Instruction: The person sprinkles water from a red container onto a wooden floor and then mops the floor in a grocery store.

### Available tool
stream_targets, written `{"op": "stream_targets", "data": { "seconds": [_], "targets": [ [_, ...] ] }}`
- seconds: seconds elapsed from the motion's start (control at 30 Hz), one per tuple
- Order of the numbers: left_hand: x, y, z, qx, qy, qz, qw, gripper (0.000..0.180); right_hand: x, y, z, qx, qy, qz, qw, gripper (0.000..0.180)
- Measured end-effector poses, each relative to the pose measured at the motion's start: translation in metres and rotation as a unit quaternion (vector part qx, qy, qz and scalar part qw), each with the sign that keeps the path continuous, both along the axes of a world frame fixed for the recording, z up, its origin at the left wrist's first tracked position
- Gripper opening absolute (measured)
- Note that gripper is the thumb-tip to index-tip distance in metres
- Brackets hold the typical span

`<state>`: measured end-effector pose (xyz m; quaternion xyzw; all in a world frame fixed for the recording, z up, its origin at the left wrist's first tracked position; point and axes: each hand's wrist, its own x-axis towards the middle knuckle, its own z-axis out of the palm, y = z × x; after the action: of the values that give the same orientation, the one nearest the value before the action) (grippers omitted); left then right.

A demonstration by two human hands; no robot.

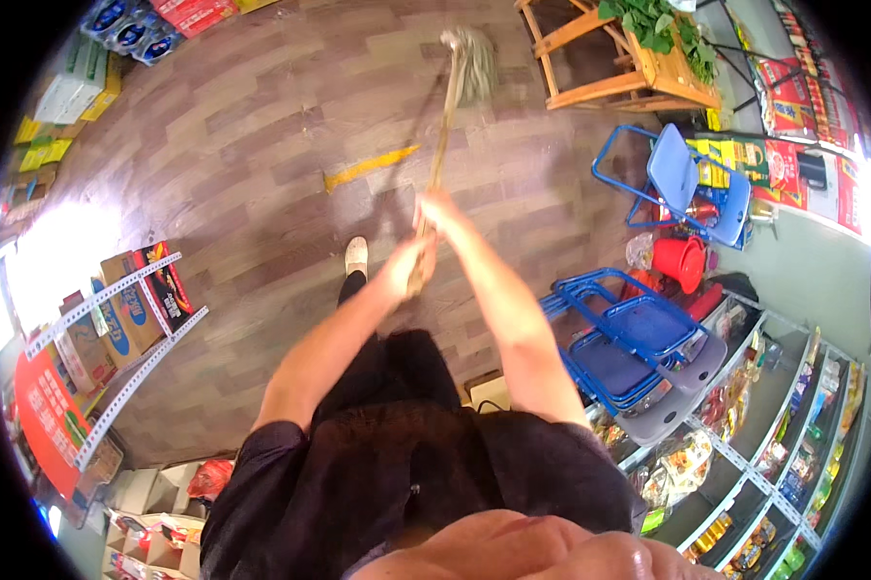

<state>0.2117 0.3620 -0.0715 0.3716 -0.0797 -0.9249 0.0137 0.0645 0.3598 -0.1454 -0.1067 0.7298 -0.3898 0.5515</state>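
Both my hands grip the wooden handle of a mop [446, 126], which slopes away from me over the floor. My left hand [406, 266] is wrapped round the handle near its close end. Farther up the handle, my right hand [436, 209] is closed on it too. At the far end, the mop's grey-white strands [475, 68] rest on the wood-patterned floor [261, 174]. A yellow strip [370, 168] marks the floor left of the handle. One light-coloured shoe [356, 257] of mine shows left of my hands.
Right of the mop stand a wooden stool [590, 92], a blue folding chair [674, 179], a red bucket [679, 261] and folded blue chairs [638, 333]. Shelves of packaged goods [745, 474] line the near right. A metal rack [116, 319] stands left; bottle packs [131, 29] lie far left.
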Motion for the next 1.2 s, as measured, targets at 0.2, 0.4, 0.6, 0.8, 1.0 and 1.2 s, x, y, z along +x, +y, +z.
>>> {"op": "stream_targets", "data": {
  "seconds": [0.2, 0.4, 0.6, 0.8, 1.0, 1.2],
  "targets": [
    [-0.113, -0.108, 0.001, -0.268, -0.062, -0.196, 0.941, 0.055, -0.136, -0.075, 0.044, -0.004, 0.137, -0.038, 0.99, 0.017],
    [-0.165, -0.081, -0.025, -0.713, -0.131, -0.336, 0.601, 0.069, -0.178, 0.068, 0.071, -0.162, -0.451, -0.294, 0.827, 0.016],
    [-0.346, 0.005, 0.011, -0.819, -0.046, -0.422, 0.386, 0.081, -0.249, 0.258, 0.134, -0.102, -0.365, -0.228, 0.897, 0.018],
    [-0.424, 0.202, -0.027, -0.866, 0.163, -0.423, 0.213, 0.057, -0.237, 0.457, 0.233, -0.019, -0.304, -0.245, 0.921, 0.012],
    [-0.367, 0.406, -0.038, -0.702, 0.38, -0.567, 0.204, 0.006, -0.193, 0.557, 0.333, 0.193, -0.12, -0.138, 0.964, 0.014],
    [-0.401, 0.406, 0.008, -0.575, 0.524, -0.615, 0.127, 0.011, -0.206, 0.544, 0.365, 0.301, -0.087, -0.085, 0.946, 0.017]
  ]
}}
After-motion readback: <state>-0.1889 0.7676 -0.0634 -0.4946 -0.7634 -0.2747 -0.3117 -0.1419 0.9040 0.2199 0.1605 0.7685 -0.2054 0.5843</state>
